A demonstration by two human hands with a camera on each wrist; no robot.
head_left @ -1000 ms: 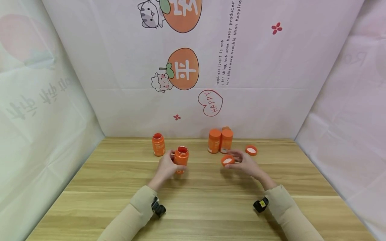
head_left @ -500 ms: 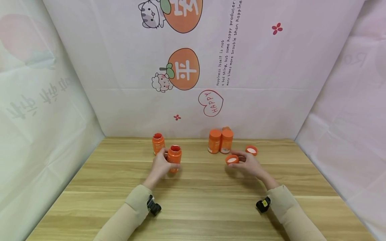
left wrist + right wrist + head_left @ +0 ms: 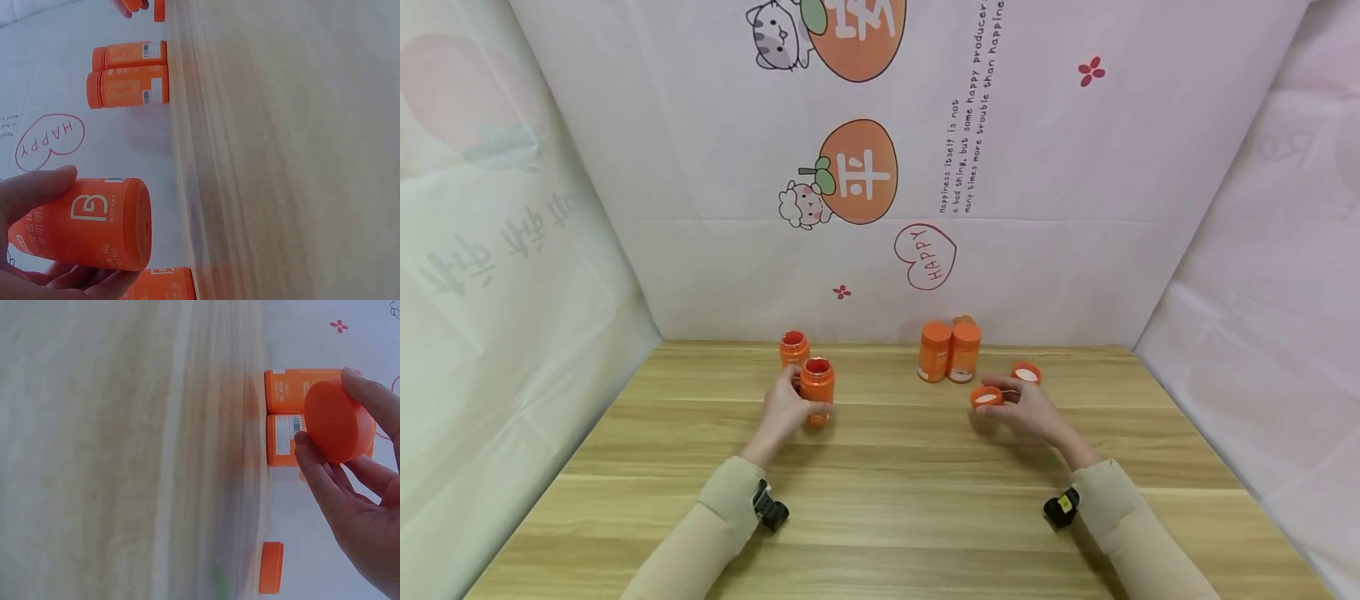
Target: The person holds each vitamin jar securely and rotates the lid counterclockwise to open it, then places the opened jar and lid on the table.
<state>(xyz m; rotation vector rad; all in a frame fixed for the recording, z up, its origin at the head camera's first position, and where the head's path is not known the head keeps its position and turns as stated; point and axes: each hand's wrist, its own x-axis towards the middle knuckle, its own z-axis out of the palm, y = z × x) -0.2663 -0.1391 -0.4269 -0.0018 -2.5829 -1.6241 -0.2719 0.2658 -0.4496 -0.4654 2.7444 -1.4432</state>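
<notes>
Left hand (image 3: 786, 412) in the head view has its thumb and fingers curled round an orange jar (image 3: 817, 385) with no lid, so the jar sits right in its grip, mouth up, red inside showing. Just behind it, on the wooden tabletop (image 3: 880, 517), is the back jar (image 3: 793, 345), with no lid either. The right hand (image 3: 1032, 410) pinches an orange lid (image 3: 987, 397) between thumb and fingers, white inside showing. A loose lid (image 3: 1026, 372) lies just past that hand, white side up too. Farther back, nearer the right hand than the left, a capped jar (image 3: 933, 354) stands next to its twin (image 3: 964, 354). By the look of it, two jars are done with losing their lids, and two have their lids on. What seems left for now is the jar and the lid in the hands, not yet put down.

From the left wrist, the thumb is on one side of the orange jar and the fingers on the other. Its bottom shows (so it seems lifted off the tabletop), and the back jar is close by. The capped pair is well apart from it.

From the right wrist, the orange lid sits at the fingertips, smooth top showing, with the capped pair behind it. The loose lid rests on the tabletop, apart from the hand.
</notes>
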